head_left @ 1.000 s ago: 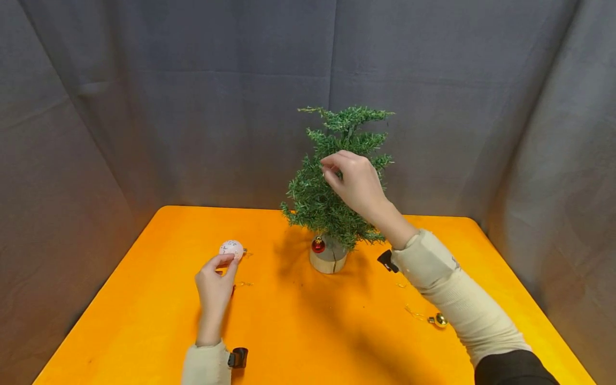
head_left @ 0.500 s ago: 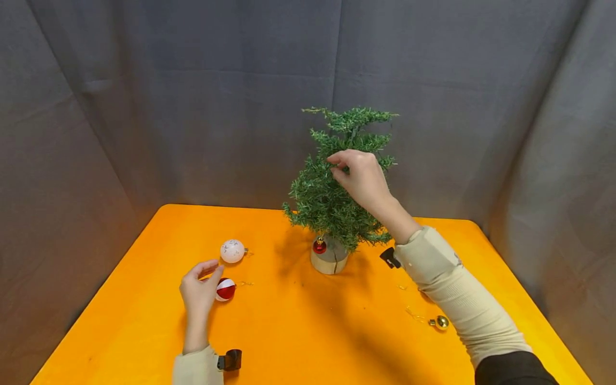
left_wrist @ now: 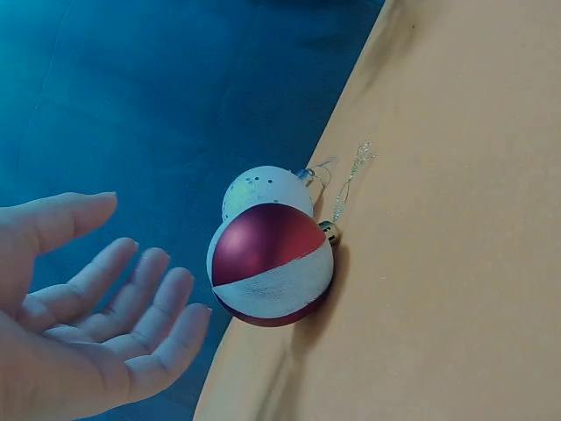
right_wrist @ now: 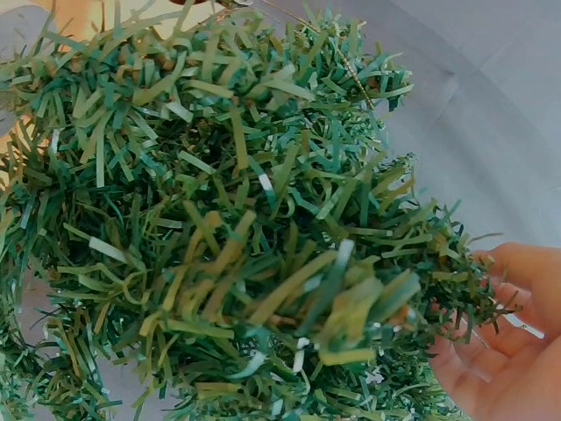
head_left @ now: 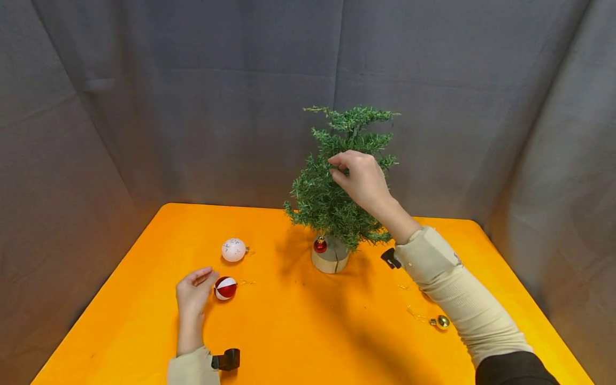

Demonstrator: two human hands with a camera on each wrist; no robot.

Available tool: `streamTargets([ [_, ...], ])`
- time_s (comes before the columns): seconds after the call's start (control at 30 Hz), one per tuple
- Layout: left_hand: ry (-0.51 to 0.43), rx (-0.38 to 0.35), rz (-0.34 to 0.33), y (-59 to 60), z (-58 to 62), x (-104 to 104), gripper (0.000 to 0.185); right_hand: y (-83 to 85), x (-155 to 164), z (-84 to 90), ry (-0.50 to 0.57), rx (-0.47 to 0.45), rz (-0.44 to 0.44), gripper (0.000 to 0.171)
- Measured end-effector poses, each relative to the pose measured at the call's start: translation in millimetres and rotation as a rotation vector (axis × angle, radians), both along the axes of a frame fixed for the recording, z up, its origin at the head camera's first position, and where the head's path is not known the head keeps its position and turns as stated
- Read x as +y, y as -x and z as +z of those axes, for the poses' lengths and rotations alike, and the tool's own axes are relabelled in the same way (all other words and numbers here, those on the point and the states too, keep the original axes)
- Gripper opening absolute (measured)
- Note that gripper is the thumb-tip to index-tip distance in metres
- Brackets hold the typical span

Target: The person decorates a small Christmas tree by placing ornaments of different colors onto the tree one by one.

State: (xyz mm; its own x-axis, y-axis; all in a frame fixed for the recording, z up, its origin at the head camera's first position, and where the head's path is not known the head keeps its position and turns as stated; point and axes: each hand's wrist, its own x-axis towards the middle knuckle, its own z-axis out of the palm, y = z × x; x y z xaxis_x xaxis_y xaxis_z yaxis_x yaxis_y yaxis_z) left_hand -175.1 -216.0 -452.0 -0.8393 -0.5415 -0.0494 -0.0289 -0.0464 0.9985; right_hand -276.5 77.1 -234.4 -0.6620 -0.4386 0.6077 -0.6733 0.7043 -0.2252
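Observation:
Beside a red-and-white Christmas ball on the table, my left hand has its fingers loosely bent and holds nothing. The left wrist view shows a gap between these fingers and the striped ball. A white speckled ball lies just beyond it. My right hand is raised in front of a small artificial Christmas tree. In the right wrist view, its thumb and fingers are curled round the tip of a green branch. A small red ball hangs from a low branch.
The tree stands on a wooden stump base on the orange table. A small gold ball with a string lies at right, near my right forearm, which hides part of the table. Grey curtains enclose the back and sides.
My left hand has left the white ball and drawn back toward the lower left, uncovering the red-and-white ball. The right hand stays at the tree; the head view has shifted slightly.

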Motion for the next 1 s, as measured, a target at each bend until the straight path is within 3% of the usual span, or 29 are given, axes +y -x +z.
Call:
streamTargets([
  [0.1, -0.001, -0.050, -0.023, 2.7, -6.7, -2, 0.041, 0.3, 0, -1.2, 0.001, 0.005, -0.002, 0.018],
  [0.3, 0.032, -0.144, -0.038, 24.8, -53.0, -18, 0.048, 2.0, 0, -2.4, 0.000, 0.021, -0.001, 0.018],
  [0.47, 0.094, -0.192, -0.046, 34.3, -70.5, -23, 0.048, 3.5, 1, -1.6, -0.004, 0.017, -0.006, 0.018],
  [0.53, 0.122, -0.201, -0.061, 33.0, -68.5, -22, 0.048, 4.0, 1, -1.5, -0.009, 0.006, -0.011, 0.018],
  [0.6, 0.122, -0.214, -0.082, 27.8, -58.1, -19, 0.048, 4.6, 1, -1.5, -0.010, -0.003, -0.016, 0.018],
  [0.77, 0.111, -0.256, -0.126, 7.4, -17.2, -3, 0.048, 6.3, 1, -2.2, 0.006, 0.006, -0.015, 0.017],
  [0.83, 0.123, -0.264, -0.141, 2.9, -7.9, 0, 0.049, 7.2, 2, -2.1, 0.018, 0.013, -0.005, 0.018],
  [1.0, 0.135, -0.262, -0.185, -0.1, -0.2, 2, 0.050, 9.7, 4, 2.0, 0.040, -0.003, 0.026, 0.021],
])
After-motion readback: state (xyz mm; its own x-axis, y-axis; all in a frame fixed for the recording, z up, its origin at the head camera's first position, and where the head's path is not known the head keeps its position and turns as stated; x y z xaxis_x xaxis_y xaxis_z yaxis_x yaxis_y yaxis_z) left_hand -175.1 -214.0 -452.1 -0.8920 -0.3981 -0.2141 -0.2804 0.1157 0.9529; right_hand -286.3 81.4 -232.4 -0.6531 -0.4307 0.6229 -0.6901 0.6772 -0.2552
